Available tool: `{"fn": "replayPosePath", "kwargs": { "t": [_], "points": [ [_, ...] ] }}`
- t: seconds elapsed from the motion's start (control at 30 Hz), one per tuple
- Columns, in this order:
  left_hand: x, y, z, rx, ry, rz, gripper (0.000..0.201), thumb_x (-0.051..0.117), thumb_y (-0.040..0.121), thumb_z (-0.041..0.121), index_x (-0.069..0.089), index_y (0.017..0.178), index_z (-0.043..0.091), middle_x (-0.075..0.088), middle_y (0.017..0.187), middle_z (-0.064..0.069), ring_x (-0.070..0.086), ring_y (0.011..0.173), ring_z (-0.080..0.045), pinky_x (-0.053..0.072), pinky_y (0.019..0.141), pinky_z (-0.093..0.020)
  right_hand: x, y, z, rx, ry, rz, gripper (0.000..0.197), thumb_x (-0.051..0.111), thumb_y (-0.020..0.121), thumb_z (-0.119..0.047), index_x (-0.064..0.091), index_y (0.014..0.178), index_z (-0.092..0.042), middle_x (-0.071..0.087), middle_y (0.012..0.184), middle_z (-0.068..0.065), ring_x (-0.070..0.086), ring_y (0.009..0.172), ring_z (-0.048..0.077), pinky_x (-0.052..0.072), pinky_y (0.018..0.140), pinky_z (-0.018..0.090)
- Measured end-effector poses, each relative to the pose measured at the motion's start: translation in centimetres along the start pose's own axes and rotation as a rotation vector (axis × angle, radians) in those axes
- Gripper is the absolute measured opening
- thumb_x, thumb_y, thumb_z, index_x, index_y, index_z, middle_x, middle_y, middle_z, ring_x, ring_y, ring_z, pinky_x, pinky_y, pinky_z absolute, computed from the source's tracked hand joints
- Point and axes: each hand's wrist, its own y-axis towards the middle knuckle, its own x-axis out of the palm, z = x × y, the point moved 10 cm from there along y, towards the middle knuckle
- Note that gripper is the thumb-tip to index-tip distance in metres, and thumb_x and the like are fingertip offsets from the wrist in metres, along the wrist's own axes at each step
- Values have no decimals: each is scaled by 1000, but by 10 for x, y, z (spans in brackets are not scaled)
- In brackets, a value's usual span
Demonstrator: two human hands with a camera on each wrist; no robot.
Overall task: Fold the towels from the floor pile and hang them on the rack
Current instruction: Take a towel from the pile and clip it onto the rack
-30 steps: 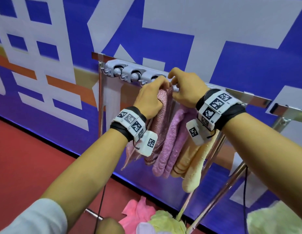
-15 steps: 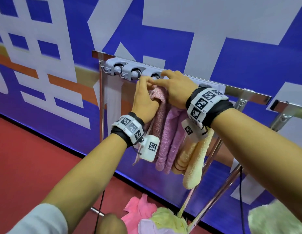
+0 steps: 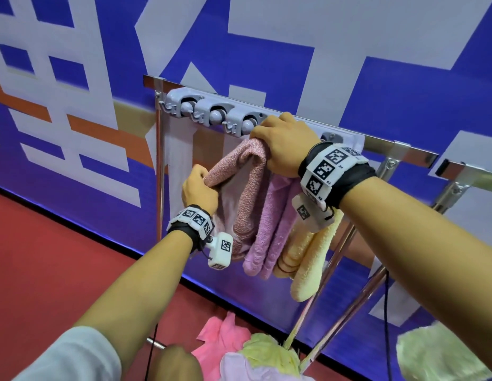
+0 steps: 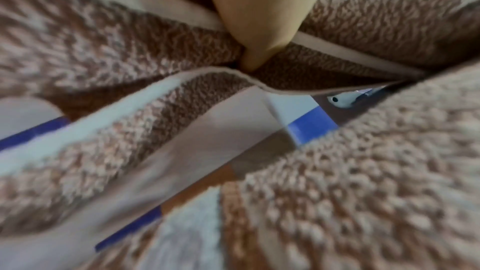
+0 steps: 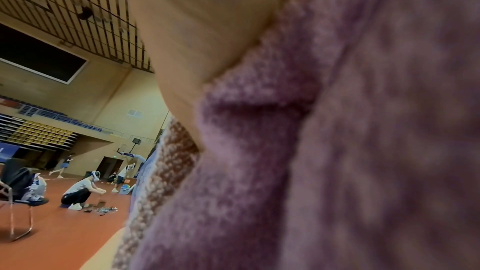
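Left hand (image 3: 200, 190) has dropped, pulling the pink-brown towel (image 3: 246, 188) away from the rack (image 3: 398, 151).

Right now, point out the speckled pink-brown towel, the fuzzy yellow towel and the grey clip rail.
speckled pink-brown towel (image 3: 249, 188): head view, its hanging fold.
fuzzy yellow towel (image 3: 310, 268): head view, lower hanging end.
grey clip rail (image 3: 211, 111): head view, middle clip housing.

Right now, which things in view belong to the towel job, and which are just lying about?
Belongs to the job:
- speckled pink towel, gripped by left hand and right hand
- rack
- lilac towel and yellow towel, already hung
- floor pile

Just lying about:
- pale green cloth, far right
- black cable
- chair
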Motion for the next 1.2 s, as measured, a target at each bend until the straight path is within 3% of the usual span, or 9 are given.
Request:
{"fn": "replayPosePath", "kwargs": {
  "t": [0.13,0.27,0.43,0.57,0.67,0.77,0.87,1.0,1.2],
  "points": [
    [13,-13,2,112,214,-114,23,63,82,11,42,79,21,56,74,-3,50,62,-29,34,51,-33,1,1,-1,4,-12,18,41,66,81,-34,53,120,-30,53,123,1,44,109,30,43,81,43],
    [56,-41,-25,158,446,-388,14,58,77,17,50,87,23,63,80,-1,61,73,-33,52,64,-39,1,-1,-1,6,-21,-2,46,68,78,-40,53,120,-29,53,124,1,44,111,30,43,82,42],
    [87,-80,-24,-26,72,-847,37,67,64,26,54,97,18,64,85,-1,59,72,-19,51,66,-30,0,-3,-1,11,-42,-30,57,68,75,-55,52,123,-29,53,126,3,45,113,31,42,86,43],
    [53,-62,10,-81,-401,-705,52,47,54,5,48,106,9,54,102,-18,51,89,-24,40,64,-30,-1,-5,-1,20,-40,-25,61,67,75,-64,52,124,-32,53,127,1,45,115,30,41,89,43],
    [32,-59,50,18,-521,-682,57,66,75,23,42,127,22,55,123,4,55,110,-2,46,90,-21,-1,-6,0,37,-23,-24,65,66,74,-67,51,128,-34,53,128,0,45,117,29,41,91,43],
    [28,-63,74,152,-243,-657,71,79,73,33,41,133,32,63,112,11,63,103,-9,50,82,-22,-4,-10,-3,50,-5,-43,71,67,74,-64,47,136,-34,53,131,1,46,119,31,41,94,45],
    [23,-61,74,234,43,-528,38,69,73,14,57,105,31,70,94,-2,64,91,-32,41,70,-28,-7,-17,0,72,32,-57,74,70,76,-52,40,141,-35,54,131,3,48,121,31,41,97,46],
    [27,-67,45,116,132,-624,39,68,67,28,54,102,38,72,92,7,68,87,-22,54,79,-33,-17,-31,13,115,152,-36,70,69,75,-41,42,140,-31,57,126,6,51,120,31,46,96,47],
    [-15,-59,70,119,9,-458,81,75,79,37,32,146,25,43,149,-6,46,132,-24,41,107,-41,-36,-59,27,143,296,27,74,54,68,-60,53,132,-24,54,133,6,51,121,28,47,97,47]
  ]
}}
